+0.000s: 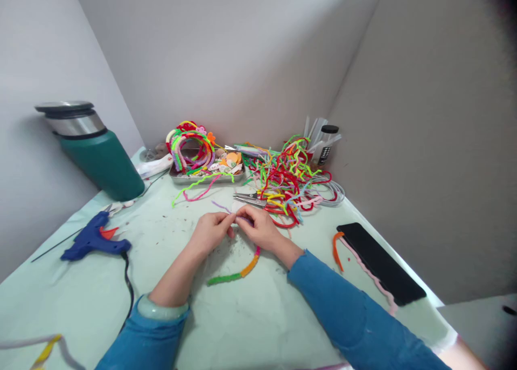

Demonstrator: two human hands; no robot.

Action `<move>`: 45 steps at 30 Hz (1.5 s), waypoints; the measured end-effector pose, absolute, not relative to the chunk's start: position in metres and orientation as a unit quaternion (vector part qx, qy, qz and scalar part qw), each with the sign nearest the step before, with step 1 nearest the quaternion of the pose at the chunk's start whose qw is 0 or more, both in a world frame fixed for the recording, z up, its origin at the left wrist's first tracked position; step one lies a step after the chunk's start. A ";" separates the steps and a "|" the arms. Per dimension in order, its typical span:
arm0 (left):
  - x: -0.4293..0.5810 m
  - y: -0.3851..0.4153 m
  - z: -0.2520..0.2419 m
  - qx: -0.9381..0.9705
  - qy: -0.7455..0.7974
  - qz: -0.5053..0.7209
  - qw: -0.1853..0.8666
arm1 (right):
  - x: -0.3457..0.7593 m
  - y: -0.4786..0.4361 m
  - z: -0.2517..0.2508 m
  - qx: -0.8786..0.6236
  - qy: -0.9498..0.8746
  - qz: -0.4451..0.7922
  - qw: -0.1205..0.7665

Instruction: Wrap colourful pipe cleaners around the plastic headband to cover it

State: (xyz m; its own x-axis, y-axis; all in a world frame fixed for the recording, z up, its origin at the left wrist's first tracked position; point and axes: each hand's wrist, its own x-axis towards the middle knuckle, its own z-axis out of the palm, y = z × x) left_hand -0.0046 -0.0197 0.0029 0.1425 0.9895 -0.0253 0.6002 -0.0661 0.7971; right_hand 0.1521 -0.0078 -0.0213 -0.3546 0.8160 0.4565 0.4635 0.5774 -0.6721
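While both hands meet over the middle of the table, the entries read as follows.

Left hand (212,232): thumb and fingers pinched at a purple fuzzy wire (221,206), whose free tail points away and leftward.

Right hand (260,227): fingertips pinched on the same purple length, just beside the left's.

Banded fuzzy wire (250,266), green, orange and pink: under and nearer the person than the right hand, its long axis curving down and left, green end near the left forearm. Whether it joins the purple, cannot tell; the right hand covers that spot.

Bounds: scissors (250,199) just beyond the fingertips; wire heap (286,170) far right; glue gun (95,238) well left; phone (379,262) along the right table edge.

Room: table cloth (242,332) between the forearms.
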 end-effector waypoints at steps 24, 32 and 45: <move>-0.003 -0.021 0.006 0.710 0.607 0.247 0.259 | 0.152 -0.009 -0.022 -0.384 -0.811 0.201 0.393; -0.005 -0.016 -0.005 0.688 0.597 0.354 0.213 | 0.152 -0.008 -0.022 -0.415 -0.796 0.198 0.395; -0.005 -0.016 -0.001 0.745 0.523 0.374 0.178 | 0.151 -0.007 -0.022 -0.429 -0.783 0.200 0.403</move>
